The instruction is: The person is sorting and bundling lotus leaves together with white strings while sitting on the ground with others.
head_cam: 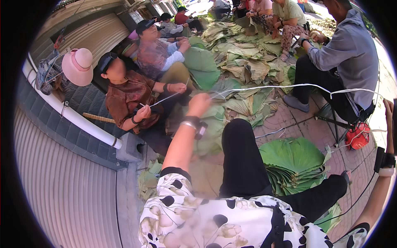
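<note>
Across the view at chest height runs a long white plastic string [269, 87], stretched out and knotted or split in places. My left hand [199, 104], blurred, is closed around its left end. At the far right rim my right hand [388, 119] is raised at the string's other end, with its fingers partly cut off; the string appears pinched there. Between my legs lies a neat stack of green lotus leaves [294, 161] on the paving. A short piece of string [269, 133] rests on the ground behind that stack.
Dried lotus leaves [242, 59] cover the ground ahead. A person [131, 96] at left holds a white strand; another person [344, 46] sits on a folding stool [333, 124] at right, beside a red bag [357, 136]. Along the left wall run a white pipe [77, 117] and a shutter [68, 186].
</note>
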